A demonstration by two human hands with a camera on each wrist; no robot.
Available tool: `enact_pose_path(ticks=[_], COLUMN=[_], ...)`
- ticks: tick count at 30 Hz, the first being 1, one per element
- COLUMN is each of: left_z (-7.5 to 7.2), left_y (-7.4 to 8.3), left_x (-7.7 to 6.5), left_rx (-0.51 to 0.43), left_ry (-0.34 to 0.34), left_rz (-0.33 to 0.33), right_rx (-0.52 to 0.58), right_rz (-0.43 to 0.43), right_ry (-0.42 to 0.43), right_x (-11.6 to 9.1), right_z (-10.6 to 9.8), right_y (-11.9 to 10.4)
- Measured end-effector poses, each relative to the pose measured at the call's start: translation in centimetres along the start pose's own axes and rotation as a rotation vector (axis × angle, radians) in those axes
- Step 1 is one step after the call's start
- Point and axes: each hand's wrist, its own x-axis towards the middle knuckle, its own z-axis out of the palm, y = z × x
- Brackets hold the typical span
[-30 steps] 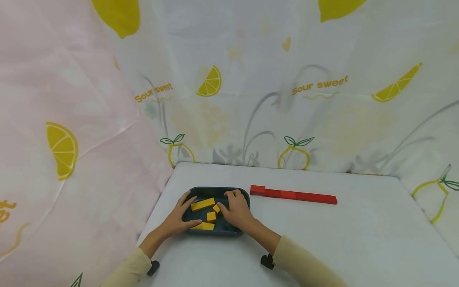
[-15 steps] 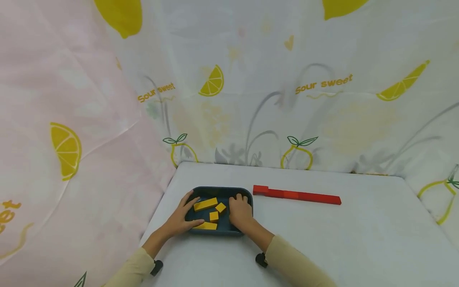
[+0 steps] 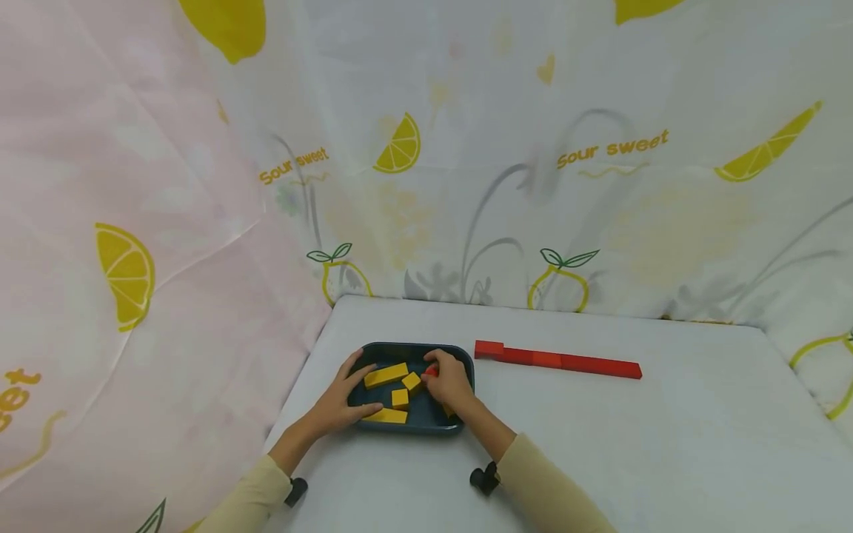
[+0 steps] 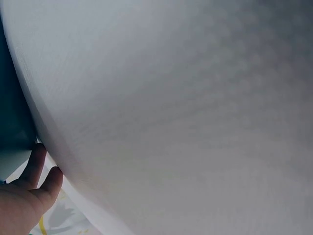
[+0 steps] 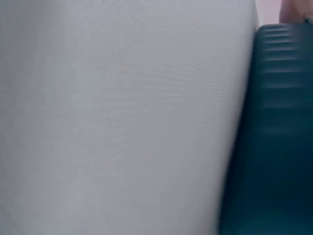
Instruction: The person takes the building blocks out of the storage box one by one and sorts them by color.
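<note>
In the head view, my left hand (image 3: 338, 403) rests over the left end of a dark blue tray (image 3: 411, 427), fingers and thumb spread at its rim. Inside the tray, my right hand (image 3: 452, 381) pinches a small red block (image 3: 432, 370), mostly hidden by the fingers. Left of that hand lie a long yellow block (image 3: 386, 375), a tilted yellow cube (image 3: 412, 383), another yellow cube (image 3: 400, 400) and a yellow bar (image 3: 388, 416) near the left thumb. A bit of yellow block (image 3: 449, 411) shows beneath the right hand. The left wrist view shows two fingertips against the tray's outer wall.
A row of red blocks (image 3: 566, 361) lies behind and right of the tray, its left end raised by a block. The white table (image 3: 600, 444) ends at a lemon-print cloth (image 3: 480, 185) at the back and left.
The right hand first reached over the tray's right side, then dipped in with curled fingers. Now a red block shows in its fingertips. The left hand stays at the tray's left end.
</note>
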Motion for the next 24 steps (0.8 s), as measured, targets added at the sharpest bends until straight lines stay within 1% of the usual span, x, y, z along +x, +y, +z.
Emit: enact_pose_path(ticks=[4,5,7,11,15,20,24], left_z=[-0.19,-0.16,-0.11,-0.05,-0.20,-0.16,0.10], left_y=[0.06,0.07,0.11,0.24,0.31,0.13,0.01], left_x=[0.11,0.09,0.05,0.01,0.11,0.20,-0.03], left_rx=[0.008,0.009,0.012,0.014,0.012,0.023,0.022], left_ry=[0.007,0.005,-0.003,-0.017,-0.022,-0.012,-0.015], left_rz=[0.003,0.001,-0.006,-0.027,-0.034,-0.030,-0.028], right_rx=[0.192,0.223,0.241,0.141,0.028,0.015,-0.005], right_rz=[-0.012,-0.013,-0.029,-0.071,-0.116,-0.162,-0.180], right_ry=[-0.026,-0.035,-0.055,-0.068,-0.051,-0.064,-0.088], right_x=[0.23,0.24,0.26,0.23,0.14,0.11,-0.06], right_z=[-0.08,-0.07,-0.01,-0.01,-0.15,-0.22,-0.08], right_y=[0.03,0.03,0.07,0.15,0.01,-0.26,-0.05])
